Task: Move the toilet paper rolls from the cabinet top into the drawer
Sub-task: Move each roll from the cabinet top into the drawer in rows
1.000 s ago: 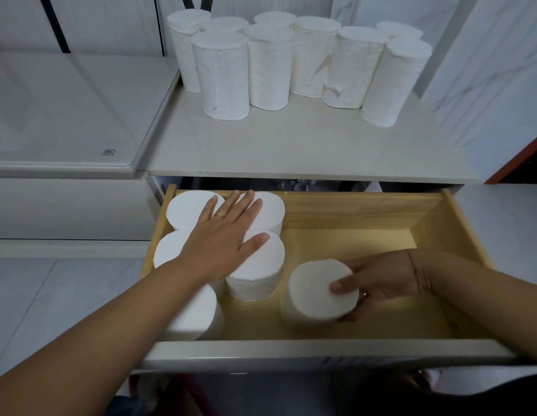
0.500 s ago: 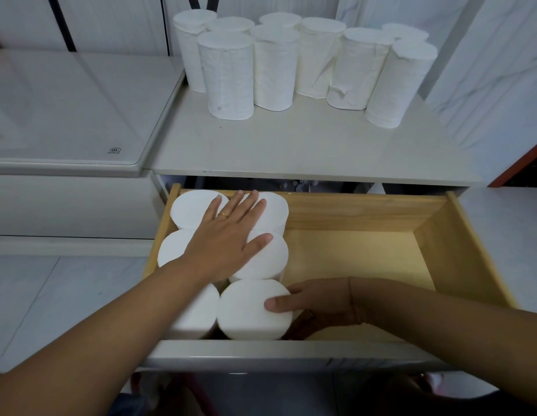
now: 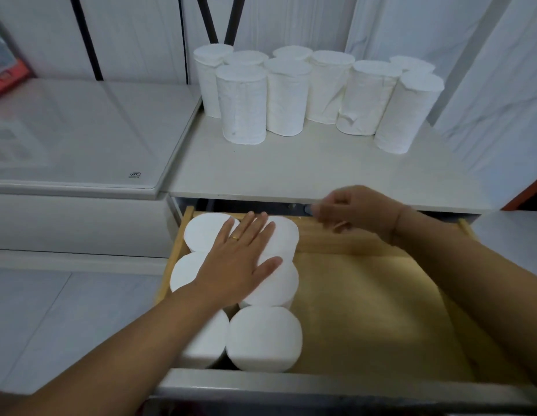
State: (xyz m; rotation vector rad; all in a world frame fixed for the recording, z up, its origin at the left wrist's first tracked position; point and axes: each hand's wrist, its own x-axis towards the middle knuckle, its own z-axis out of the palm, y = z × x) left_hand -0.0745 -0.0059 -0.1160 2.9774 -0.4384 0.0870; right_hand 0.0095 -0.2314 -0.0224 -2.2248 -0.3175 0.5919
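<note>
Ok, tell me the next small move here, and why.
Probably reach the empty right hand on to the nearest upright white toilet paper roll on the pale cabinet top: rolls remain there, and the wooden drawer has bare floor beside those under the flat left hand.

Head view looks steeply down, close over the open drawer (image 3: 381,310).

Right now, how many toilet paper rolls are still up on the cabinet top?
9, standing upright in a cluster at the back of the cabinet top: four in front, five behind. Others may be hidden behind them.
</note>
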